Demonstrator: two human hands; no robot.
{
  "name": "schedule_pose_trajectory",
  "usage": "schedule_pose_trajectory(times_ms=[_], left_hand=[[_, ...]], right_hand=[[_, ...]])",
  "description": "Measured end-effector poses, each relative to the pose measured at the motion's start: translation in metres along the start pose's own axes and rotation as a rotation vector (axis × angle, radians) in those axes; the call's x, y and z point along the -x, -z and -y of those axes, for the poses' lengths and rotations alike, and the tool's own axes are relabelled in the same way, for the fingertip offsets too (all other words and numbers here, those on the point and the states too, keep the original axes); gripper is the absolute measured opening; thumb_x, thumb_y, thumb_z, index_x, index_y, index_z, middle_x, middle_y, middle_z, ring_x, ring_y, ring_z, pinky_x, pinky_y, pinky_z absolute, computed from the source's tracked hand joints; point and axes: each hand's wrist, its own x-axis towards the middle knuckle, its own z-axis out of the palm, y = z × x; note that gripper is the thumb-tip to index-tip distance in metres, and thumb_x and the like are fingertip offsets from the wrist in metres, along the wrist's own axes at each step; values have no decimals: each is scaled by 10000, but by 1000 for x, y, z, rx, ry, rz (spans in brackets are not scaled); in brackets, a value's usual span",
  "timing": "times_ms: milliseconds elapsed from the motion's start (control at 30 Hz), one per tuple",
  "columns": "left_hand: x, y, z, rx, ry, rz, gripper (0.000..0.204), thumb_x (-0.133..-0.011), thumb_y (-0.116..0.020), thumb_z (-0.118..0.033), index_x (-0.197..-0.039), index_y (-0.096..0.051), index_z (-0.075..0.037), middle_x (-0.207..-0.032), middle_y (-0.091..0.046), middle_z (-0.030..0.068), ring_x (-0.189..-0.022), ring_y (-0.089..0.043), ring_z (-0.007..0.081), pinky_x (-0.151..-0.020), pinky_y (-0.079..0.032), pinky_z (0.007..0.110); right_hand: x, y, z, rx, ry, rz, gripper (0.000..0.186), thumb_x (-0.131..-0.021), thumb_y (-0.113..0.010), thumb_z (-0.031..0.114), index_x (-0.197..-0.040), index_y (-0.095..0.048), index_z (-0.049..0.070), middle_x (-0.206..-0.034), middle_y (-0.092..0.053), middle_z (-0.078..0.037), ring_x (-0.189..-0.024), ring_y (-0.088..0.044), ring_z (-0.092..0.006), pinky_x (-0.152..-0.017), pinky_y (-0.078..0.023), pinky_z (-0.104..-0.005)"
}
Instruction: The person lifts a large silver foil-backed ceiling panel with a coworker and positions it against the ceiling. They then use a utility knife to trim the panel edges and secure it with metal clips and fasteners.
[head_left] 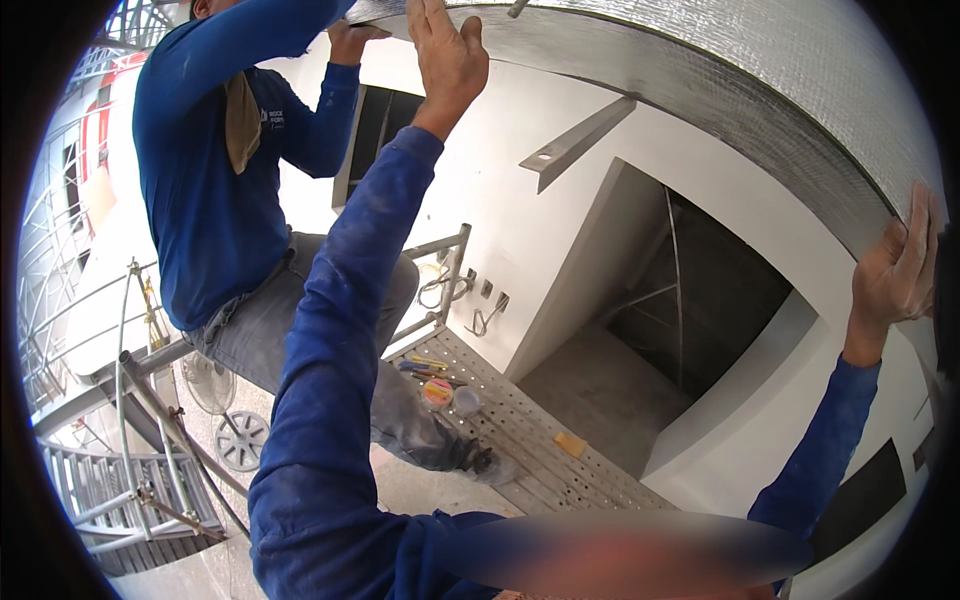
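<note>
Overhead runs a long panel with silver foil facing (760, 80) and a darker grey strip along its lower edge. My left hand (445, 60) is raised to its underside at upper centre, fingers straight and flat against it. At far right, my right hand (895, 260) rests against the same panel, fingers extended upward along its edge. A metal angle bracket (575, 145) with a hole hangs below the panel between my hands. At upper left, a co-worker in a blue long-sleeved top (210, 200) has a hand (355, 40) raised under the panel.
A perforated metal platform (540, 480) holds tools (425, 370), small plastic tubs (437, 393) and a yellow piece (570, 443). Scaffold railings (455, 260), metal steps (90, 480) and a standing fan (210, 380) surround it. A recessed dark opening (700, 290) is in the white wall.
</note>
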Motion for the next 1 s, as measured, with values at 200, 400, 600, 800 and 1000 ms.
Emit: schedule_pose_trajectory(times_ms=[200,400,600,800,1000], left_hand=[[4,-14,45,-88,39,3,703,-967,-589,-89,-1527,-245,160,-1595,-247,371,-1507,-204,505,-1248,-192,495],[0,-3,20,-125,-4,42,752,-925,-615,-62,-1502,-212,202,-1528,-283,455,-1472,-237,578,-1242,-221,505],[9,31,-53,83,-15,83,556,-946,-588,6,-1465,-419,114,-1462,-474,375,-1399,-449,499,-1183,-341,503],[4,110,-129,438,138,-218,284,-1015,-509,49,-1281,-595,98,-1265,-662,212,-1170,-649,279,-1060,-477,386],[-25,69,-210,534,-377,237,440,-1011,-615,-206,-1372,-585,44,-1408,-585,280,-1333,-539,451,-1117,-423,469]], right_hand=[[25,-7,11,-29,-206,103,284,-985,-717,239,-1204,-745,61,-1079,-796,-18,-876,-774,-132,-712,-605,-196],[-24,5,27,61,-58,76,396,-970,-718,357,-1289,-716,122,-1214,-753,-19,-1059,-719,-202,-857,-548,-283],[-79,6,112,-36,-242,262,712,-981,-504,664,-1397,-647,105,-1479,-586,-135,-1358,-556,-341,-1126,-437,-471],[-144,-10,138,-404,-244,302,776,-990,-502,638,-1343,-639,-40,-1441,-560,-293,-1400,-475,-460,-1181,-356,-541],[-144,-35,79,-440,-208,367,613,-1011,-538,486,-1421,-589,33,-1504,-526,-234,-1422,-455,-415,-1175,-330,-565]])
